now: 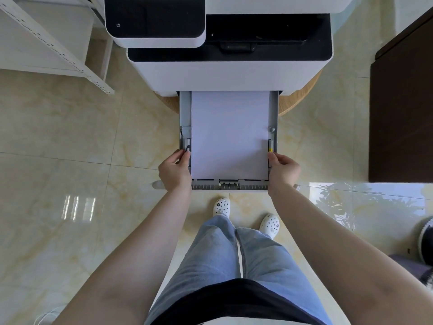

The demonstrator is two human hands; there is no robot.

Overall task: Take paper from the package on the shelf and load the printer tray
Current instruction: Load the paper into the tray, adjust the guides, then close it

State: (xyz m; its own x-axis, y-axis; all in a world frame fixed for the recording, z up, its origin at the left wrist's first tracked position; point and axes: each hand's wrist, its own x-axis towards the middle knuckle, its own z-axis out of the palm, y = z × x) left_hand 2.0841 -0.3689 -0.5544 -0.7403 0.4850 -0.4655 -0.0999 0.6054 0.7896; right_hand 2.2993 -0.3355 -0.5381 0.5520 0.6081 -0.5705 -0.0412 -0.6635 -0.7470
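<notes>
Printer (229, 73) straight ahead of both hands. Tray (185, 109) pulled out toward the person, long axis running away from them into the machine. Paper (229, 134) lies flat in it, between the hands. Left hand (174, 171) and right hand (283, 170) grip opposite tray sides, equally near. Likely next: push straight in.

Likely a home office, white multifunction printer (229, 55), slotted metal shelf (46, 43), glossy marble-look tile floor (70, 141)
</notes>
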